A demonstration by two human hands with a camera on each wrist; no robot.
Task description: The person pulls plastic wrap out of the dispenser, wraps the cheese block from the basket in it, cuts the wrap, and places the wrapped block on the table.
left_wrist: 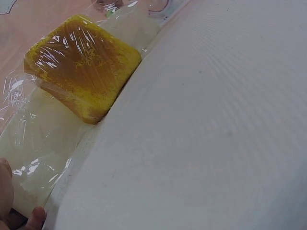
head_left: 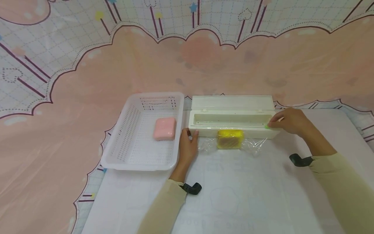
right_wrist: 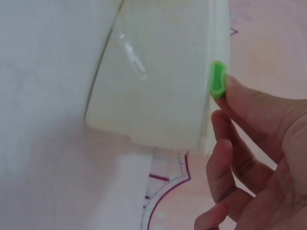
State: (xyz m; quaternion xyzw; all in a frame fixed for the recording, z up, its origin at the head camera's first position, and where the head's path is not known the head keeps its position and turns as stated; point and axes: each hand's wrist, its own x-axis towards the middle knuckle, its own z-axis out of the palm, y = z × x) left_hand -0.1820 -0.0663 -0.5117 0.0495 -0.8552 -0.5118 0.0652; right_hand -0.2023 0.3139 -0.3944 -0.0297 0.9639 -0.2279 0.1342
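Observation:
A long white cling film dispenser (head_left: 207,132) stands with its lid tipped back, its long inner trough showing. My left hand (head_left: 188,148) grips its left end, thumb on the front face. At the right end, my right hand (head_left: 292,121) pinches a small green slide cutter (right_wrist: 218,79) between thumb and forefinger; the other fingers curl loosely below. A yellow block (head_left: 230,139), brownish on its face, rests against the dispenser's front, covered by clear film (head_left: 253,145) that spreads out to both sides. In the left wrist view only the left hand's fingertips (left_wrist: 36,219) show.
Left of the dispenser, a white perforated plastic basket (head_left: 117,162) holds a pink soap bar (head_left: 164,129). A white sheet (head_left: 233,201) covers the table. Behind it hangs a pink patterned cloth (head_left: 163,68).

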